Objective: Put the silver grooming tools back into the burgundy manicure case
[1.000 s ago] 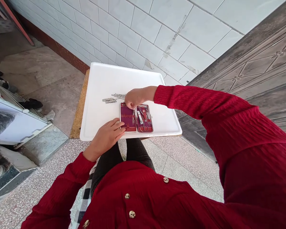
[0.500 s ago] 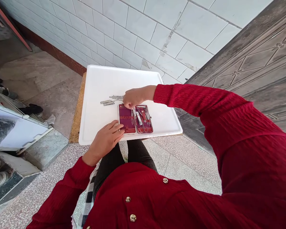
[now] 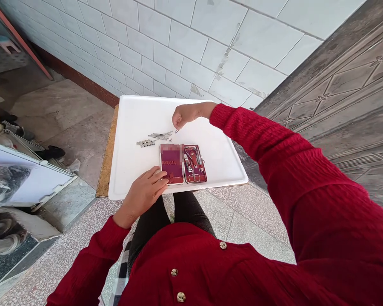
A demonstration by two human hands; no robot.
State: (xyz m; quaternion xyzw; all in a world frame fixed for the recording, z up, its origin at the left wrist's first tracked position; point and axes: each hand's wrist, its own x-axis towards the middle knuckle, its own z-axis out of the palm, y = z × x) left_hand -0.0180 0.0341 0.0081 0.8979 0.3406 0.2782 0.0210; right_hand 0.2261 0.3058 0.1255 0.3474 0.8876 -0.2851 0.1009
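Observation:
A manicure case (image 3: 172, 177) lies unfolded near the front edge of the white tabletop (image 3: 132, 165). Its right half holds small scissors (image 3: 193, 178), a nail clipper (image 3: 188, 163) and other slim metal tools; elastic loops line its purple left half. My left hand (image 3: 143, 191) lies with fingers stretched over the case's lower left corner. Beyond the case, my right hand (image 3: 182, 117) is closed in a pinch, a small shiny tip showing below the fingers. What it pinches is too small to name. Thin metal tools (image 3: 161, 136) and nail clippers (image 3: 146, 143) lie loose behind the case.
Behind the table rises a white tiled wall (image 3: 166, 55). A dark patterned metal door (image 3: 325, 102) stands at the right. On the left are a low white rack (image 3: 25, 170) with shoes and a pinkish stool (image 3: 7, 43). My legs are just below the table's front edge.
My right hand has moved up and away from the case to the area beyond it, uncovering the loose thin tools and the case's top edge. My left hand stays on the case.

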